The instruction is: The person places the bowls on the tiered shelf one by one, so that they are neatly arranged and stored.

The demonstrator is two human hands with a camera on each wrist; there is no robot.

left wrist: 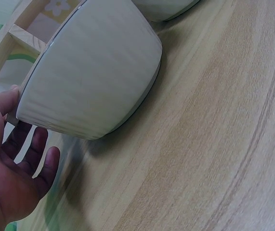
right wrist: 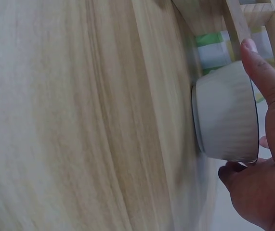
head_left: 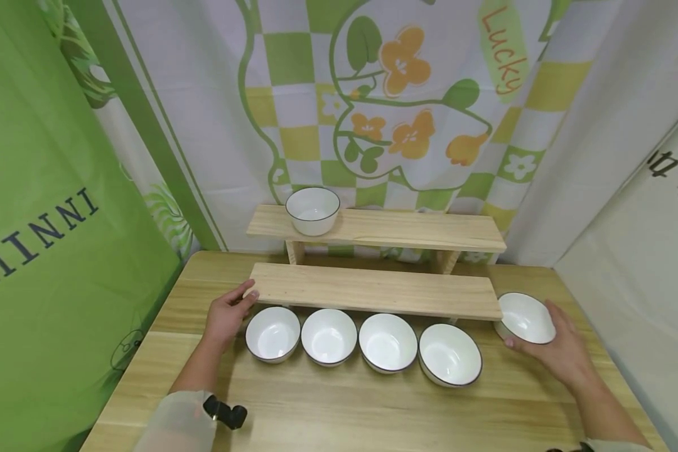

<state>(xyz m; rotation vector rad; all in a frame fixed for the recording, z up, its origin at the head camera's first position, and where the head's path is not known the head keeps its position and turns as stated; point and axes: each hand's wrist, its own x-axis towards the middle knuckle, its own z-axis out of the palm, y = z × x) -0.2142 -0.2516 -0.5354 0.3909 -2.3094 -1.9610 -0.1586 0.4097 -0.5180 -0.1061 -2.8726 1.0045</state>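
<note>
My left hand (head_left: 227,319) grips the left end of the lower board of a two-tier wooden shelf (head_left: 373,289), thumb at its edge. At the shelf's right end, my right hand (head_left: 565,350) holds a white dark-rimmed bowl (head_left: 525,319) by its sides, thumb toward the front. That bowl (right wrist: 226,113) is upright in the right wrist view; whether its base touches the table I cannot tell. Several matching bowls stand in a row before the shelf, from the leftmost bowl (head_left: 273,334) to the rightmost bowl (head_left: 450,355). Another bowl (head_left: 313,211) sits on the upper board's left part.
The light wooden table (head_left: 339,420) extends in front of the row of bowls. Behind the shelf hangs a patterned curtain (head_left: 294,56). A green cloth (head_left: 51,157) borders the left side and a white sheet (head_left: 644,251) the right.
</note>
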